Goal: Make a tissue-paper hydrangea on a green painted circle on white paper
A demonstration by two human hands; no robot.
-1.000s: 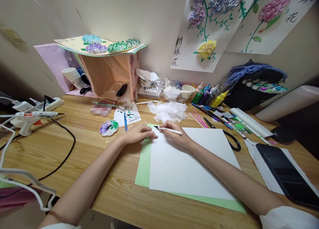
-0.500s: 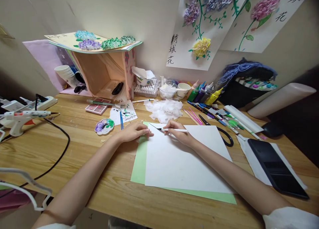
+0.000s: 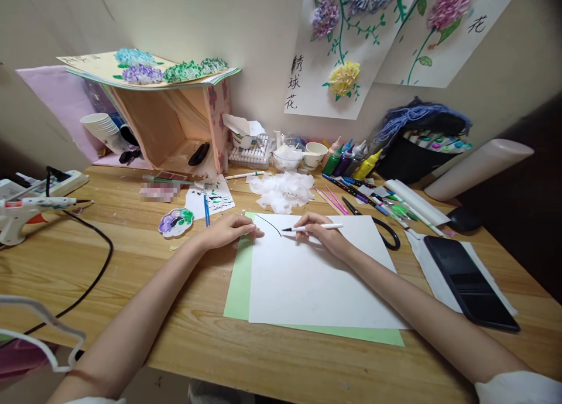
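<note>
A white sheet of paper (image 3: 316,281) lies over a green sheet (image 3: 237,293) on the wooden table. One curved black line (image 3: 270,223) runs down from the white sheet's top left corner. My right hand (image 3: 322,235) grips a white marker pen (image 3: 329,226) whose black tip points left, just right of the line's lower end; whether the tip touches the paper I cannot tell. My left hand (image 3: 228,231) rests flat at the upper left edge of the sheets, fingers stretched out, holding nothing.
Black-handled scissors (image 3: 390,237) lie partly beside the paper's right edge, with a black phone (image 3: 469,281) further right. Crumpled white tissue (image 3: 281,190), a paint palette (image 3: 175,222) and paint bottles (image 3: 351,163) stand beyond. A glue gun (image 3: 26,214) with its cord is at left.
My right hand has moved slightly right with the marker pen, whose tip is now away from the line. The curved line shows plainly. The whole view has shifted a little.
</note>
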